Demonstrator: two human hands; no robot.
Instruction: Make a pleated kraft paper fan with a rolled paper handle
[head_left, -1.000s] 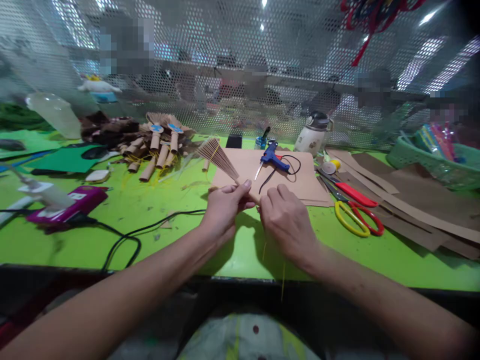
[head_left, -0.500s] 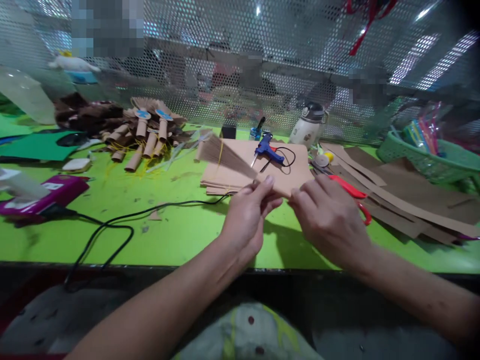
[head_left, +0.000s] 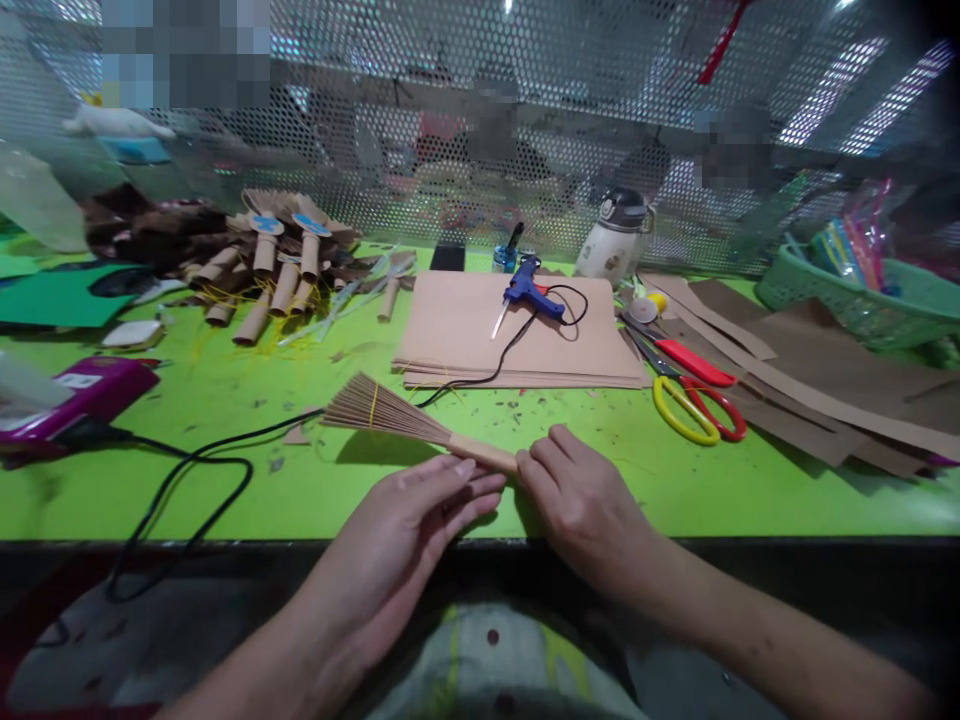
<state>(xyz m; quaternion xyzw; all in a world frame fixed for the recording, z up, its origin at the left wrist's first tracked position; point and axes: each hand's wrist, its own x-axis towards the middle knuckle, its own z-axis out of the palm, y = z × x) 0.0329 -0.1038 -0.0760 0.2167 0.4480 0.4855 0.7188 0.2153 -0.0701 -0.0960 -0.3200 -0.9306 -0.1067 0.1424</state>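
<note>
A small brown paper broom [head_left: 386, 412] lies slanted just above the green tabletop, its pleated fan to the left and its rolled handle to the right. Yellow thread runs across the fan. My left hand [head_left: 420, 515] supports the handle from below, thumb along it and fingers loosely curled underneath. Round the handle's right end, the fingers of my right hand [head_left: 577, 490] are closed, hiding that tip. Beyond my hands a stack of tan paper sheets [head_left: 450, 325] carries a blue glue gun [head_left: 534, 293] with its black cord.
Yellow-and-red scissors [head_left: 686, 400] and brown paper strips [head_left: 810, 385] lie to the right, near a green basket [head_left: 847, 305]. Several finished paper brooms [head_left: 281, 265] are piled back left. A purple power strip [head_left: 97, 400] sits left, its black cord crossing the table. A jug [head_left: 615, 240] stands behind.
Both hands have come down and left, closer to the table's front edge, bringing the broom along. Its fan, blurred before, is now sharp. More of the scissors and paper stack shows.
</note>
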